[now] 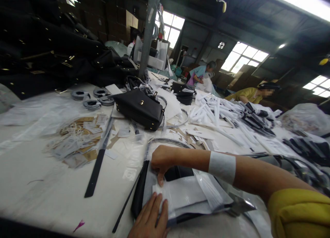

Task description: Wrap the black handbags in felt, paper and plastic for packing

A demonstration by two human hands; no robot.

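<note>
A black handbag [139,190], partly covered in white and translucent wrapping, lies on the table in front of me. My left hand [152,215] rests with its fingers stretched out on the white wrapping sheet [185,193]. From the right, my right hand [163,160] reaches over the bag's upper edge. Its thumb points down to the white sheet, just above my left fingertips. The other fingers are curled, and what they hold is hidden. A plastic-wrapped handle [167,140] arches behind my right hand. A thin black strap [126,203] trails off the bag's left side.
Beyond stands another black handbag [139,107]. Left of it lie a pile of tags [79,140], a flat black strip [95,172] and wrapped coils [92,104]. White rolls [211,109] cover the right back. Black bags [64,56] are heaped far left. Co-workers work across the table.
</note>
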